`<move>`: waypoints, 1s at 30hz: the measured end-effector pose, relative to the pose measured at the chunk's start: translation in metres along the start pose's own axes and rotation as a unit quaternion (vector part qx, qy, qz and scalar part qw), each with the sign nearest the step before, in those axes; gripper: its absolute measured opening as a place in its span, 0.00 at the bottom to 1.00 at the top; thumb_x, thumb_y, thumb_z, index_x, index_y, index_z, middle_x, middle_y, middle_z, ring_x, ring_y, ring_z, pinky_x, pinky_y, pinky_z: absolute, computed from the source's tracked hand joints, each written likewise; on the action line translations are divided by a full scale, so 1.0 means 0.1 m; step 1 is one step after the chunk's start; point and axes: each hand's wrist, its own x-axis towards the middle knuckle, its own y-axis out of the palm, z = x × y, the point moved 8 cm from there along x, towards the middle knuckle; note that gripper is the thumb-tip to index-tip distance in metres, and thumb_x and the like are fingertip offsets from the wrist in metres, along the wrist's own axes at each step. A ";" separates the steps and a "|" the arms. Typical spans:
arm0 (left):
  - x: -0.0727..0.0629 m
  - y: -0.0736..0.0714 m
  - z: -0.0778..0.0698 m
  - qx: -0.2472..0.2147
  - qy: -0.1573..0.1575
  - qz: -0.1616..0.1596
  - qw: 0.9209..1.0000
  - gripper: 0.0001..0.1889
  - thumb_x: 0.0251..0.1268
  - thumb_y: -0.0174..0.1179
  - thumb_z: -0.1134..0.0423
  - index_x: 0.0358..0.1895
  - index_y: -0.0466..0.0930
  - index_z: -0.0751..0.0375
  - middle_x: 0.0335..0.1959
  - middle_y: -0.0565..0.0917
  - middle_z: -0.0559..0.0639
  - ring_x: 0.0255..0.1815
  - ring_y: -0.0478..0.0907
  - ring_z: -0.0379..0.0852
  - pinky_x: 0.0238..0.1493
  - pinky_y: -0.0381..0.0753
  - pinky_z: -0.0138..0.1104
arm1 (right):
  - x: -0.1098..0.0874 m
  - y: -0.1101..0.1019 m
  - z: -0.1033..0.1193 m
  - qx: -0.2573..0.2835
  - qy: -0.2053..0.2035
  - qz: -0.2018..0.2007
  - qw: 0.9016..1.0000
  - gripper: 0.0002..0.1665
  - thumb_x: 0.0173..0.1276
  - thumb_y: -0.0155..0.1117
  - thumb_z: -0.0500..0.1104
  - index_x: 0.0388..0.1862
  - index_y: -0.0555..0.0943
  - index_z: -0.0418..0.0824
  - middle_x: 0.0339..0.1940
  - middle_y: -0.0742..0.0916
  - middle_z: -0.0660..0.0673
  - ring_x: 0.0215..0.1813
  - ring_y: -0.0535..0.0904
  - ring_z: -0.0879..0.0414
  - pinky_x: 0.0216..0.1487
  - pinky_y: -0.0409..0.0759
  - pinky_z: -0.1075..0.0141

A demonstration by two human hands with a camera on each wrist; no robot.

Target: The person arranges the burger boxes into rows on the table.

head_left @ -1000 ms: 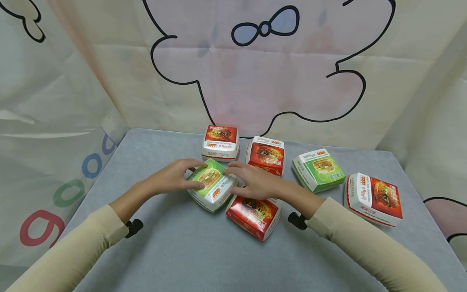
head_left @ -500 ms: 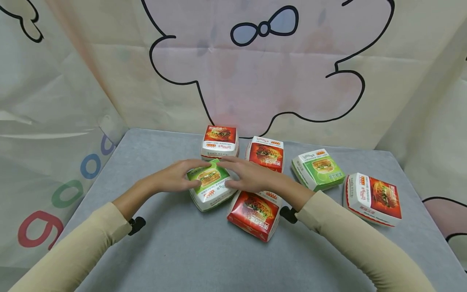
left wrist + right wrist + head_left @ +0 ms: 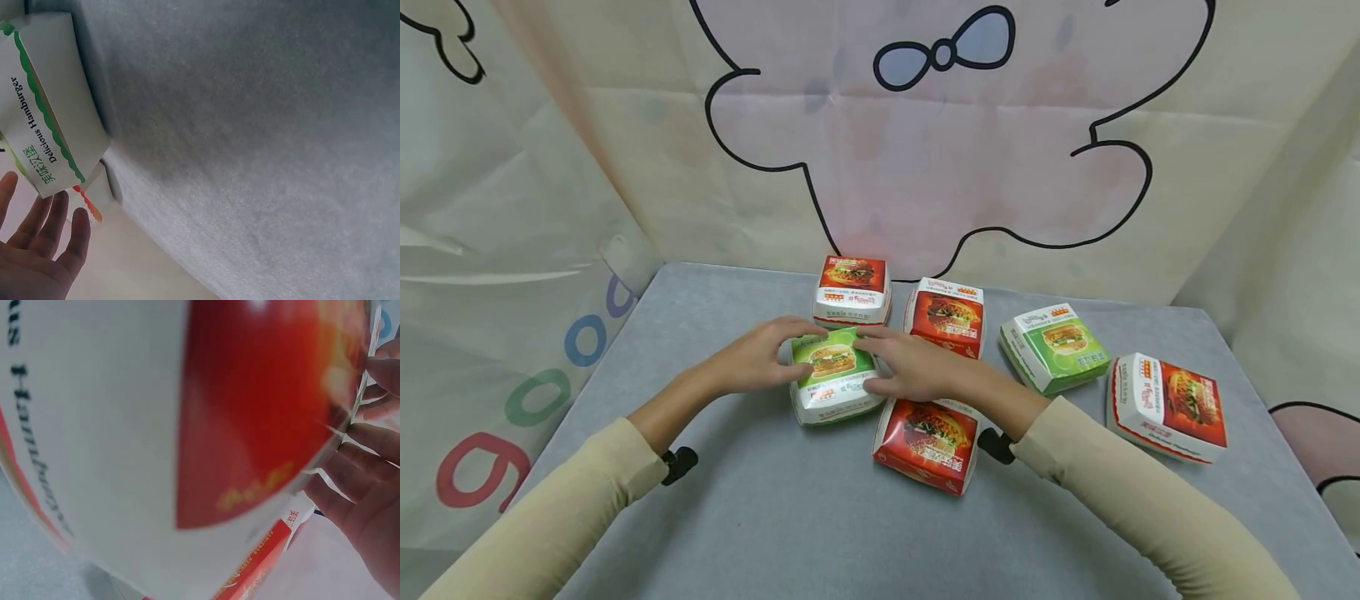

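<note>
A green-and-white hamburger box sits on the table between both hands. My left hand is at its left side, thumb along the near-left edge and fingers reaching the far corner. In the left wrist view, that hand's lightly bent fingers are beside the white end of the box. On the other side, my right hand has its fingers at the far-right corner and its thumb by the right side. Its forearm passes over a red hamburger box, which fills much of the right wrist view. Neither hand is wrapped round a box.
Behind the hands stand two red boxes, one at the back left and one further right. Another green box and a red box lie to the right. A printed cloth hangs behind the grey table.
The green box between the hands has turned so its burger picture faces more squarely away from me. The near red box has turned slightly and shifted right. My right hand has moved a little.
</note>
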 end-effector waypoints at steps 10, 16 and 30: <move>-0.01 -0.04 0.01 0.019 0.007 -0.013 1.000 0.20 0.61 0.69 0.57 0.56 0.83 0.57 0.60 0.80 0.56 0.65 0.73 0.55 0.62 0.72 0.55 | -0.05 -0.03 0.01 -0.011 0.002 -0.006 1.000 0.39 0.69 0.66 0.53 0.74 0.68 0.41 0.77 0.66 0.43 0.73 0.66 0.47 0.69 0.69 0.50; -0.02 -0.02 0.02 0.031 -0.010 -0.002 0.999 0.28 0.58 0.71 0.50 0.61 0.81 0.56 0.66 0.76 0.60 0.69 0.69 0.59 0.65 0.68 0.58 | -0.03 -0.08 -0.04 -0.007 0.006 -0.019 1.000 0.42 0.70 0.65 0.54 0.77 0.63 0.43 0.79 0.63 0.43 0.76 0.62 0.46 0.70 0.67 0.47; -0.02 -0.01 -0.01 0.025 -0.007 0.024 0.999 0.28 0.61 0.68 0.55 0.64 0.79 0.59 0.69 0.73 0.61 0.71 0.67 0.60 0.66 0.67 0.59 | -0.02 -0.01 -0.06 -0.013 0.030 0.002 0.999 0.42 0.70 0.65 0.55 0.77 0.64 0.43 0.78 0.64 0.42 0.76 0.62 0.47 0.70 0.68 0.49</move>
